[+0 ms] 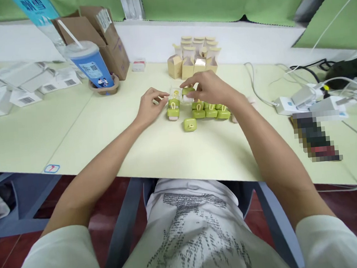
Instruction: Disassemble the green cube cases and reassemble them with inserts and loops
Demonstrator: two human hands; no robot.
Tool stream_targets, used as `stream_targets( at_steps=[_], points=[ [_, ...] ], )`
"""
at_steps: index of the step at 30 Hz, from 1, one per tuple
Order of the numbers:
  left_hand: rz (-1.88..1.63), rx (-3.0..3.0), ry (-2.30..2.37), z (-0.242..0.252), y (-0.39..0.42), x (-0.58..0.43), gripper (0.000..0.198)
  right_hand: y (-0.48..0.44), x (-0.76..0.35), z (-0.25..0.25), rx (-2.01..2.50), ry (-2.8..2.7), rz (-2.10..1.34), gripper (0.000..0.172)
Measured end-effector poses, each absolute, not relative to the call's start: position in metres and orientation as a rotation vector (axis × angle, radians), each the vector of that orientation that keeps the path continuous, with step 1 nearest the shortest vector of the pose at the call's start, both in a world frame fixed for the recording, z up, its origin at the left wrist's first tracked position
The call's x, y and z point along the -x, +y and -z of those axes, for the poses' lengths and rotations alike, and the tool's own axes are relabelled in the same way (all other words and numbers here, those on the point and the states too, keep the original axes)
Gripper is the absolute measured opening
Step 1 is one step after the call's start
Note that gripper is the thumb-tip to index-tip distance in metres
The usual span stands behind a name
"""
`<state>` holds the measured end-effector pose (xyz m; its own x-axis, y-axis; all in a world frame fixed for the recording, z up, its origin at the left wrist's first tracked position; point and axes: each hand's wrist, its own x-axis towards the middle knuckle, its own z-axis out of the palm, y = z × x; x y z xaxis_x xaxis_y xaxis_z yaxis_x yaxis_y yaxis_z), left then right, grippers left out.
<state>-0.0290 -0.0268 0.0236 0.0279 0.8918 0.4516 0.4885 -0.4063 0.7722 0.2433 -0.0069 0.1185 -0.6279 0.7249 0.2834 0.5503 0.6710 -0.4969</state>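
Observation:
My left hand (151,106) is at the left side of a short column of green cases (173,112), its thumb and fingers apart near a clear plastic piece (175,93). My right hand (207,87) reaches over from the right, thumb and fingers spread around a green case with a pale lower part (188,94); whether it grips that case is unclear. Several green cases with yellow loops (211,112) stand in rows below my right hand. One green case (190,125) lies apart, nearer the table's front edge.
Small open cream boxes (188,66) stand at the back. At the left are a blue cup (93,68), a cardboard box (115,52), a bottle (42,21) and white boxes (25,97). A power strip (288,105) with cables lies right, beside a pixelated object (316,138).

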Motion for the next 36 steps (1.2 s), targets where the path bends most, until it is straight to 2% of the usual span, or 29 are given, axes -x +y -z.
stream_targets(
  at_steps=[9,22,36],
  points=[
    [-1.296,-1.884,1.391,-0.023,-0.030,0.021,0.014,-0.014,-0.223,-0.103,1.224,-2.602,-0.114,0.033],
    [-1.286,-1.925,1.396,-0.023,-0.028,0.021,0.006,-0.026,-0.217,-0.106,1.324,-2.689,-0.051,0.035],
    [-1.268,-2.082,1.410,-0.013,-0.021,0.030,0.017,-0.029,-0.214,-0.104,1.372,-2.699,0.096,0.031]
  ],
)
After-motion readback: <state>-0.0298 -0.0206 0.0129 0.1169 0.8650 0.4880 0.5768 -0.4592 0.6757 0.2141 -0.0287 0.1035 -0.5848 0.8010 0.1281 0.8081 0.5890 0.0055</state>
